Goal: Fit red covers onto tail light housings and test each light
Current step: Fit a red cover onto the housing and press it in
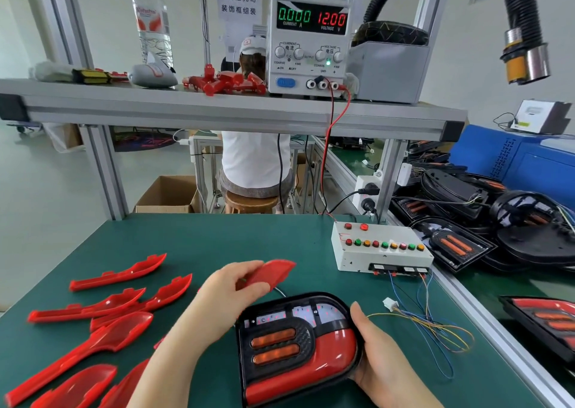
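Left hand (pixel 230 295): pinches one red cover (pixel 273 272), held off the mat just beyond the housing's upper edge.
Right hand (pixel 378 356): thumb and fingers wrap the right rim of the tail light housing (pixel 295 345). The housing lies face-up on the green mat (pixel 249 239) between my hands.
Left of my left hand: loose red covers (pixel 118 302) spread on the mat.
Beyond my right hand: white test box (pixel 379 249) with coloured buttons.
Just right of my right hand: coloured wires (pixel 432 330).
Shelf above: DC power supply (pixel 311 40), reading 0.000 A, 12.00 V.

Bright even indoor light, wide-angle edge bending, slight motion blur.
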